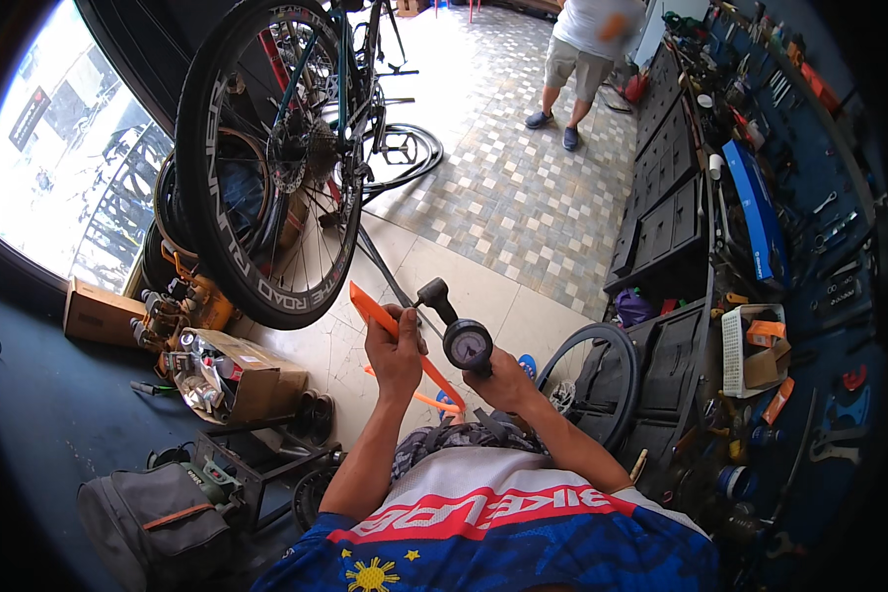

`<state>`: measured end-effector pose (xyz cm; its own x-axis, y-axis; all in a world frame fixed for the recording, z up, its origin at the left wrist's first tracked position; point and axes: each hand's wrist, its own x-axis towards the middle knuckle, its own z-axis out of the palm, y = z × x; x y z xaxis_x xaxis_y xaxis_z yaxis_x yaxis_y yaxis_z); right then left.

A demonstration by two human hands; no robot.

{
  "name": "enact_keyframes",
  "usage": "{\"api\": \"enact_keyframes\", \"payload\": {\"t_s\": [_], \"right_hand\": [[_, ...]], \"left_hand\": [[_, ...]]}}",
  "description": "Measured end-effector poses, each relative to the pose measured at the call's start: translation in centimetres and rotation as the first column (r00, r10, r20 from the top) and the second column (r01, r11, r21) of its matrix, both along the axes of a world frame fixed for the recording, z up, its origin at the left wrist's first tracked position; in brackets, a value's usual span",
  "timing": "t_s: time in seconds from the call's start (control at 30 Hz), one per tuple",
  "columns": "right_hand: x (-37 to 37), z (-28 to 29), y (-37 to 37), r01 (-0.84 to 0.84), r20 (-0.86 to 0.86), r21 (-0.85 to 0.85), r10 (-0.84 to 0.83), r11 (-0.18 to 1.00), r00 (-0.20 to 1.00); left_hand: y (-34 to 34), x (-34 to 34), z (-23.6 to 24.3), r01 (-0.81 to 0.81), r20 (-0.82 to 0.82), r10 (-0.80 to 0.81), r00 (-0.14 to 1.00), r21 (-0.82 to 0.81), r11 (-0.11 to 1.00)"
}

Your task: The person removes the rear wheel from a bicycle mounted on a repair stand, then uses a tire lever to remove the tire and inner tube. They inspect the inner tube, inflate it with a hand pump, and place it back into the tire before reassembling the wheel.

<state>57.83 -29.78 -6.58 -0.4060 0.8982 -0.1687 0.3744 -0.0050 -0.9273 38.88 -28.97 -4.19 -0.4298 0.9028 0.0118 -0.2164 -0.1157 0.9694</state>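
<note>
A dark-framed bicycle (335,118) hangs raised above the tiled floor (503,197), its black deep-rimmed rear wheel (266,168) with white lettering looming nearest. A second bare black wheel (592,380) leans against the dark drawer cabinet (661,227) on the right. Two brown cardboard boxes (232,375) sit at left, one full of small parts. Another person in grey shorts (577,59) stands far back.

Nearer, the person holds one black pump head with a round grey pressure gauge (467,340) and one bright orange flat strip (395,340), long, thin and bent. The left hand (395,350) is raised, fingers closed round the strip's upper part. The right hand (503,380) is curled shut under the gauge, gripping it just beside the strip, both in front of the chest.
</note>
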Motion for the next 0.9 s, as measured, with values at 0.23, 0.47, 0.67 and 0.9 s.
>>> {"api": "enact_keyframes", "payload": {"t_s": [0.23,0.47,0.67,0.9], "right_hand": [[-0.03,-0.29,-0.07,0.008,0.007,-0.008,-0.008,1.000,1.000],[-0.07,-0.40,0.15,-0.010,0.014,0.007,0.010,1.000,1.000],[-0.21,-0.16,0.37,-0.027,0.038,0.012,0.027,1.000,0.999],[-0.56,0.34,0.45,-0.015,0.033,0.023,0.014,1.000,0.999]], "left_hand": [[0.03,-0.11,-0.14,0.001,-0.025,-0.001,1.000,-0.011,1.000],[0.06,-0.35,-0.16,-0.007,-0.033,0.007,0.999,0.002,1.000],[0.04,-0.58,-0.07,-0.009,-0.004,0.009,1.000,-0.005,1.000],[0.07,-0.67,0.04,-0.008,0.026,0.008,1.000,-0.013,1.000]]}}
